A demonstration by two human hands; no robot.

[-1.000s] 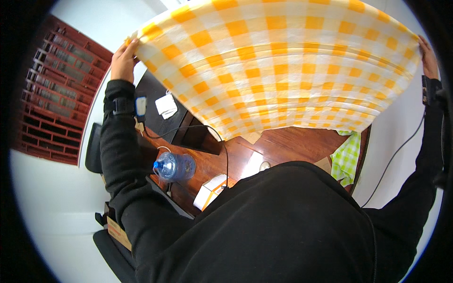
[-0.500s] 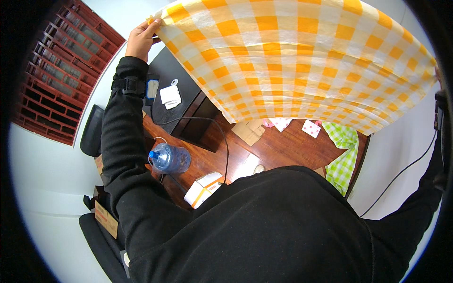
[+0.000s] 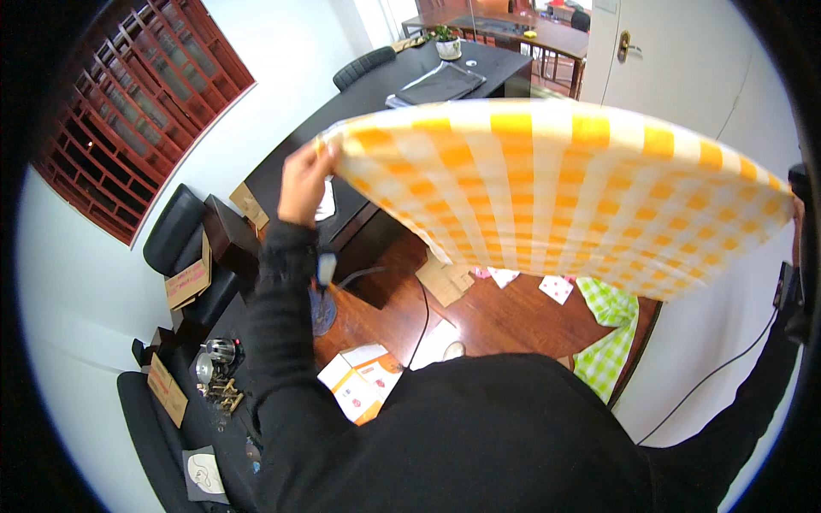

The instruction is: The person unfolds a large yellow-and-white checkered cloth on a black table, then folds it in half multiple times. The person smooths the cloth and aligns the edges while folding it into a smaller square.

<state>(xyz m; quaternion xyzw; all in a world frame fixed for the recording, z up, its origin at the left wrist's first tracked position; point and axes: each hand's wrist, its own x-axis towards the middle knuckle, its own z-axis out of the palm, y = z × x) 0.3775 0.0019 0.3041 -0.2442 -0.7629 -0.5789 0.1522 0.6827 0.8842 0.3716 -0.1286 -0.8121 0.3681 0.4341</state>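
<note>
At ten o'clock a window with red-brown bars (image 3: 145, 120) fills the wall, and at nine o'clock a cardboard box (image 3: 190, 278) carries reddish printing too small to read. Between seven and eight o'clock lies a dark sheet with a pale round drawing (image 3: 205, 474). The left hand (image 3: 306, 179) is at ten o'clock, its forearm raised almost upright in a black sleeve, with thumb and fingers pinched, slightly blurred, on the near-left corner of a yellow checked cloth (image 3: 556, 188). Below it, near seven o'clock, a white and orange box (image 3: 363, 385) on the floor (image 3: 505, 321) shows small red marks and print that cannot be made out. Beyond the left hand, a black bench (image 3: 359, 94) runs up toward twelve o'clock, where a potted plant (image 3: 446, 44) stands on it. Right of the middle, flattened brown cardboard (image 3: 445, 278) lies on the floor. The yellow checked cloth spreads in the air from ten round to three o'clock, bearing checks only. Under its lower edge, toward four o'clock, hangs a green checked cloth (image 3: 607, 333). At three o'clock, the right hand (image 3: 798, 227), mostly lost at the dark rim, grips the opposite corner, its arm stretched out wide.
</note>
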